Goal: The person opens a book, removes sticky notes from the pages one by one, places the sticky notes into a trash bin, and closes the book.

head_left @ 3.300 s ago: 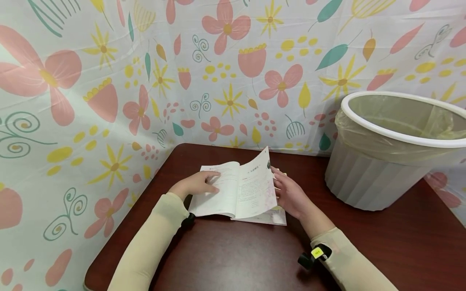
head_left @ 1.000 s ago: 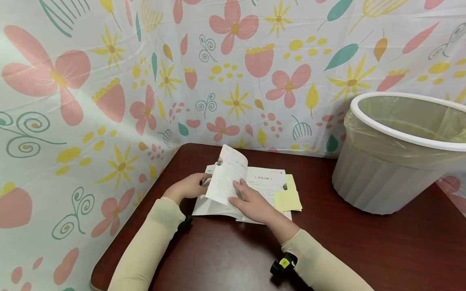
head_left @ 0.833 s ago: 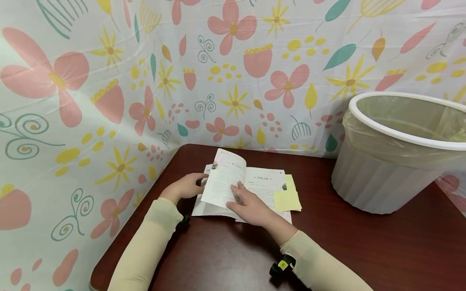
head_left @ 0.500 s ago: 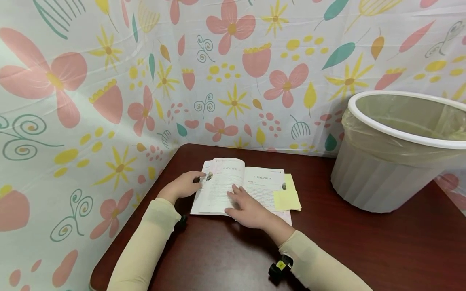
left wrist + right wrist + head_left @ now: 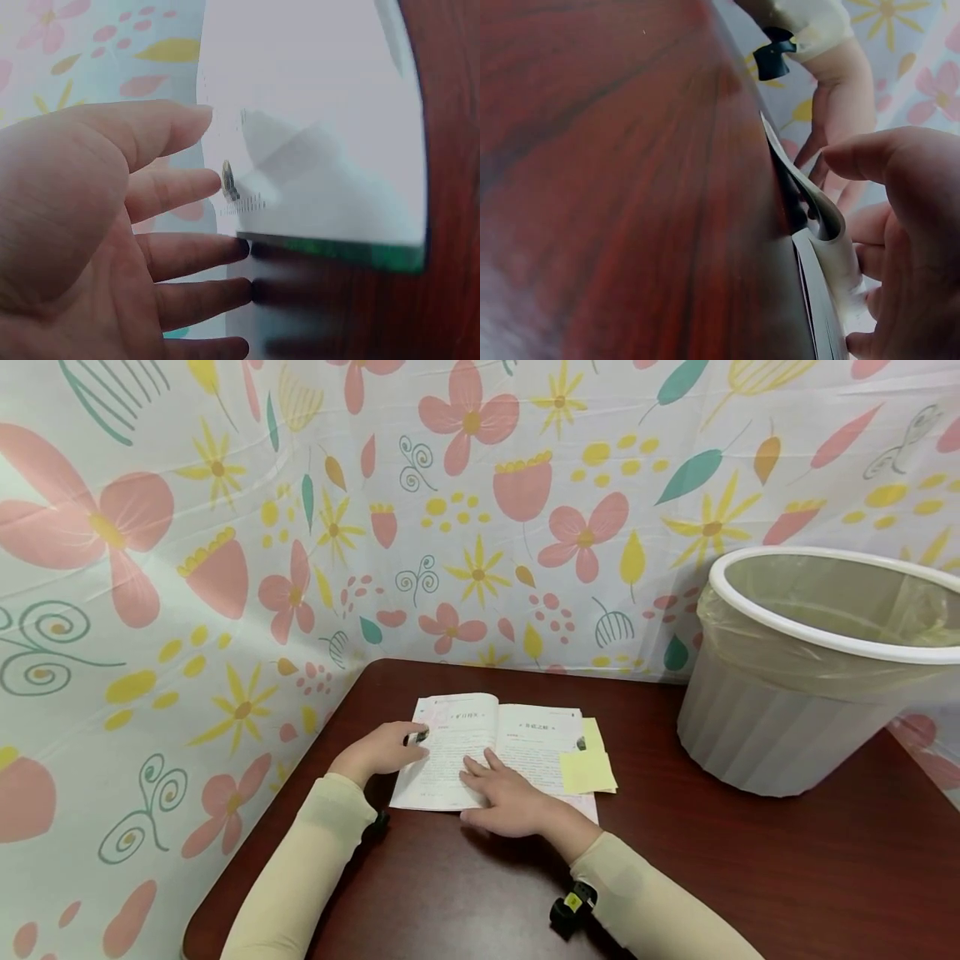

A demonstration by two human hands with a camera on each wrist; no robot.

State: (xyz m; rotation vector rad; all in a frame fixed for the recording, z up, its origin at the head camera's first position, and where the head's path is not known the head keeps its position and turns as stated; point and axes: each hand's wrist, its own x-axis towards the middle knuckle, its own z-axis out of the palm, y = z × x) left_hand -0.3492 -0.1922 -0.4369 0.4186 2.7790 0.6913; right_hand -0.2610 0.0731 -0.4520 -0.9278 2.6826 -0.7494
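An open book [image 5: 525,739] lies on the dark table, printed text on both pages. My left hand [image 5: 382,750] is at the left page's outer edge, fingers spread and relaxed; in the left wrist view the left hand [image 5: 142,225] has its fingertips by the book's edge [image 5: 337,256]. Across the lower middle of the book, near the spine, my right hand [image 5: 513,797] rests with fingers spread. In the right wrist view the right hand [image 5: 907,240] is beside the curved pages [image 5: 826,217]. Yellow sticky notes [image 5: 588,772] lie at the right page's outer edge.
A grey bin [image 5: 757,718] with a white rim and a clear liner stands on the table [image 5: 720,860] at the right. A floral-patterned cloth [image 5: 375,510] hangs behind the table and along its left side.
The lifted page has come down onto the left side and lies flat. My right hand, earlier at the right page's edge, is now over the book's middle. The sticky notes have come into full view.
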